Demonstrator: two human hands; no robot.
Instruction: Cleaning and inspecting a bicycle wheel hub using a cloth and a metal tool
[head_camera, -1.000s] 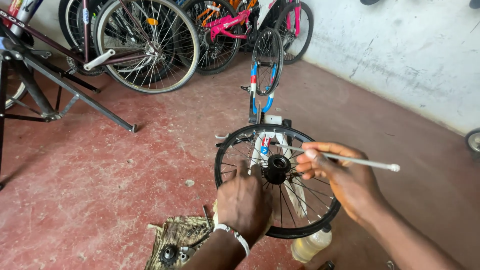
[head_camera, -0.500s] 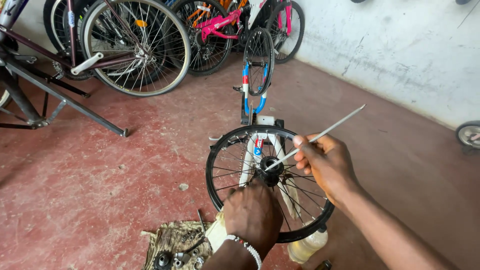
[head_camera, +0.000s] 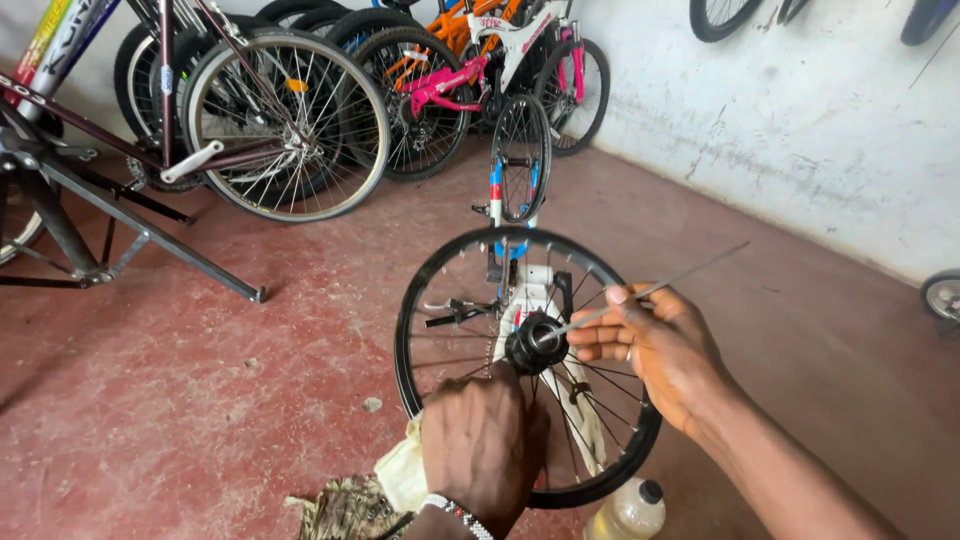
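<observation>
A small black bicycle wheel rim (head_camera: 415, 330) with thin spokes stands upright in front of me, its black hub (head_camera: 535, 343) at the centre. My left hand (head_camera: 483, 445) grips the wheel's lower part just below the hub. My right hand (head_camera: 665, 345) pinches a loose silver spoke (head_camera: 690, 273), whose lower end reaches the hub while the rest slants up to the right. A small white bicycle frame (head_camera: 530, 285) with blue and red marks stands right behind the wheel.
Several bicycles (head_camera: 290, 120) lean along the back wall, a pink and white one (head_camera: 470, 70) among them. A metal stand (head_camera: 120, 230) crosses the red floor at left. A plastic bottle (head_camera: 628, 512) and a yellowish cloth (head_camera: 400, 475) lie below the wheel.
My right hand turned the spoke from lying level to slanting up right, with its lower end brought to the hub. My left hand stayed on the wheel. The view shifted slightly.
</observation>
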